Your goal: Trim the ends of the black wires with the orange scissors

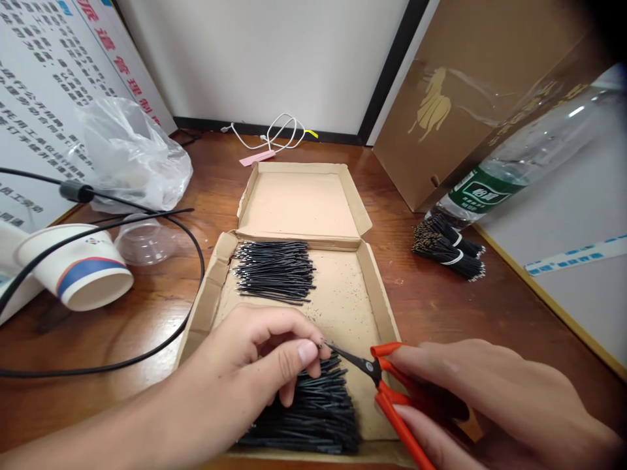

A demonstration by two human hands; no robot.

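My left hand (274, 365) is closed in a pinch, thumb against forefinger, on a thin black wire (321, 344) of which only the tip shows. My right hand (484, 398) grips small scissors (368, 367) with orange handles, their dark blades pointing at that tip and nearly closed. Beneath my left hand lies a large pile of black wires (318, 418) in an open cardboard box (379, 294), partly hidden by the hand. A smaller row of black wires (274, 271) with silvery ends lies farther back in the box.
Dark scraps dot the box bottom. Tied wire bundles (448, 248) and a plastic bottle (494, 186) stand right, by a brown carton (441, 98). At left are a paper cup (73, 267), clear plastic cup (147, 241), plastic bag (137, 156) and looping black cable (200, 254). White cord (294, 130) lies behind.
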